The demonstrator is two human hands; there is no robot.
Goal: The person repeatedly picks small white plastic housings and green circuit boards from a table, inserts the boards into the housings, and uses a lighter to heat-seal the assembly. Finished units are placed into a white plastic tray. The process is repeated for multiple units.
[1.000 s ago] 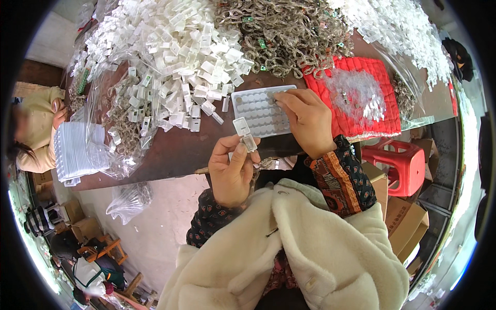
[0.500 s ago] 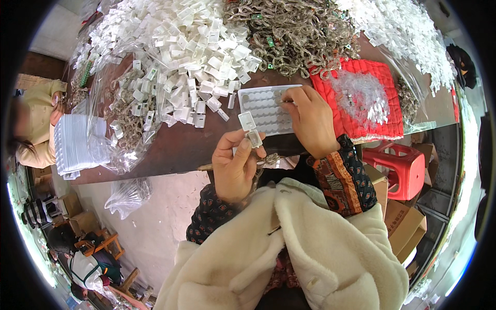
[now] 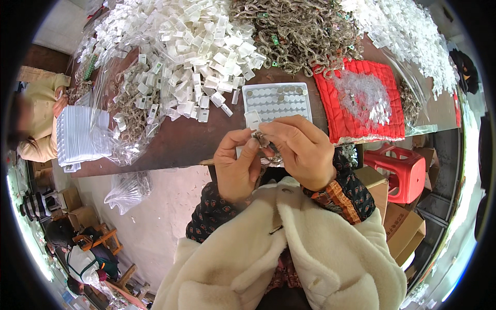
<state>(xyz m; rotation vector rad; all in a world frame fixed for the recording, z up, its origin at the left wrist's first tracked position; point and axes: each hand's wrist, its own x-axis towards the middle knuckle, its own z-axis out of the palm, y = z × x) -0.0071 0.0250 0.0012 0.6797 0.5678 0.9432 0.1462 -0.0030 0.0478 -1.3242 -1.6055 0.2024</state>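
My left hand [image 3: 236,163] grips a small white plastic case between thumb and fingers, its hinged lid [image 3: 252,119] standing up. My right hand [image 3: 305,150] has thumb and fingertips pinched together over the case's lower half; what they hold is hidden. Something small and silvery shows at the fingertips. Brown-grey wire hangs partly hidden below the hands. Just beyond them lies a white tray [image 3: 263,117] with rows of round pockets. Several dark silvery discs [image 3: 281,97] sit in its far rows.
White plastic cases [image 3: 206,51] are heaped at the back, beside a pile of wire loops [image 3: 299,31]. A red quilted cloth [image 3: 324,106] bears small clear pieces. Stacked white trays [image 3: 80,137] stand left, near another person [image 3: 44,113]. A red stool [image 3: 398,173] is at right.
My right hand has left the tray and come back toward me, to the case in my left hand. More of the tray now shows.
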